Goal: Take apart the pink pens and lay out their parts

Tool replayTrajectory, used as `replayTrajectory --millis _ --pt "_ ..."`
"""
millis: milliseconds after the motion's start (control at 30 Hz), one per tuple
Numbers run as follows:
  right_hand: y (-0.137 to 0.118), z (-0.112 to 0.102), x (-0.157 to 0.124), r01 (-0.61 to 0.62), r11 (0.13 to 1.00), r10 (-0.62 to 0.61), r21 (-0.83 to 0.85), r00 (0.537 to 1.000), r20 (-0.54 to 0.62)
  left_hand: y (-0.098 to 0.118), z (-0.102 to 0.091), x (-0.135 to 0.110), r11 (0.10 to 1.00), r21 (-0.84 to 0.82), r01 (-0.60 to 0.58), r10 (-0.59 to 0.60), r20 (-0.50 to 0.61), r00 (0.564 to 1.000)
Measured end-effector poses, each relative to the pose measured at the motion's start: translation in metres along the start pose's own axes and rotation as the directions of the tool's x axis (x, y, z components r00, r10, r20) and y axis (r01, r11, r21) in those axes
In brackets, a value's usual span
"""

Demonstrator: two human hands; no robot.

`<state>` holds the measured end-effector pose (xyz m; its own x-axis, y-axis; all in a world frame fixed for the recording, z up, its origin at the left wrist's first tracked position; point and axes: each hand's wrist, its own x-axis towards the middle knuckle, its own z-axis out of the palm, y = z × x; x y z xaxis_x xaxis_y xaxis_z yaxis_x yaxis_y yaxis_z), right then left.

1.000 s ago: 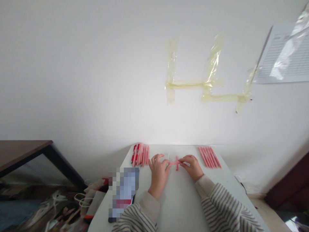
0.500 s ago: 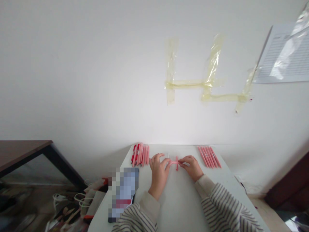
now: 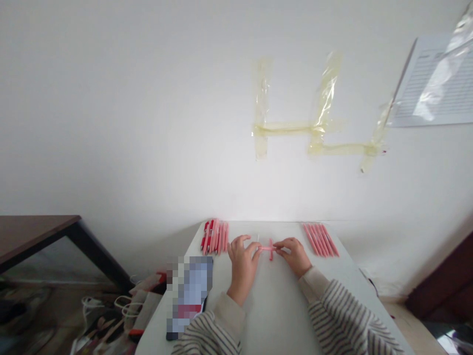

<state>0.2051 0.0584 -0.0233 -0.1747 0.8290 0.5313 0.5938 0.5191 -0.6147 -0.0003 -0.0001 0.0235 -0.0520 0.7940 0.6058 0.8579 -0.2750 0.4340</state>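
Over the white table (image 3: 277, 315), my left hand (image 3: 243, 266) pinches the left end of a slim pink pen (image 3: 265, 248) between thumb and index finger, its other fingers lifted. My right hand (image 3: 294, 255) has its fingertips closed on the opposite end. The pen is held roughly level from side to side. A second pink pen piece (image 3: 271, 256) points away from me and crosses it; whether the two touch I cannot tell. Just behind my left fingertips stands out a thin whitish strip (image 3: 257, 239), too small to name.
Red and pink pens (image 3: 215, 237) lie in a row at the table's back left. Several pink pens (image 3: 320, 240) lie side by side at the back right. A phone (image 3: 192, 296), blurred out, lies along the left edge. The wall (image 3: 148, 123) rises behind the table.
Both hands stay almost in place, still at the two ends of the pink pen. Only a very slight shift of the fingers shows.
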Motion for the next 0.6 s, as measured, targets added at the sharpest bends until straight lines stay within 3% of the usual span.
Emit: replayTrajectory --millis 400,600 --pt "0.0027 -0.003 0.0 -0.012 0.998 0.01 -0.055 0.999 -0.04 -0.0057 0.0006 0.0016 1.0 0.011 0.022 -0.021 -0.05 0.999" --pt "0.0039 -0.0031 -0.0006 -0.048 0.995 0.042 -0.082 0.996 -0.074 -0.0055 -0.0044 0.0028 0.991 0.075 0.111 -0.104 -0.093 0.99"
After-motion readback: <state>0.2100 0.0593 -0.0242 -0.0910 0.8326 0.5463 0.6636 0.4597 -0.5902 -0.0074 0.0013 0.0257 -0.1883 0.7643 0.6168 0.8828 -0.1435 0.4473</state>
